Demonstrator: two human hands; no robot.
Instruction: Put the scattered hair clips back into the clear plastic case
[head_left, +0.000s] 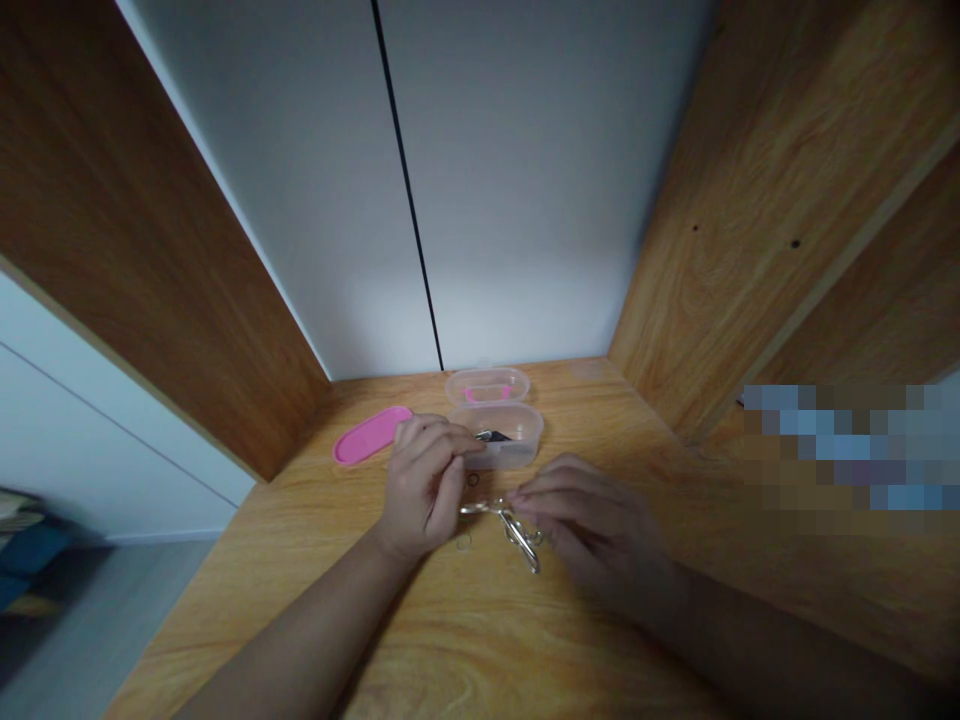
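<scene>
At the middle of the wooden table [480,640], the left hand [424,485] has its fingers curled narrow, tips pinched together over something too small to make out, while the right hand [592,525] lies low with fingers pressed down on a bunch of silvery metal clips [517,528] that rests on the wood between the two hands. A small dark ring [473,480] lies just beside the left fingertips, and a fainter ring [464,543] sits near that wrist. Judging by this, the work stands at sorting or linking small metal pieces; the next move would call for a fine pinch and a steady hold on the bunch. Just beyond the hands, the clear plastic box [499,440] stands open, with a small dark metal item inside, hard to identify. Farther back sits a second clear container [487,385] with something pink in it. To the far left lies the pink lid [371,434], flat and apart.
</scene>
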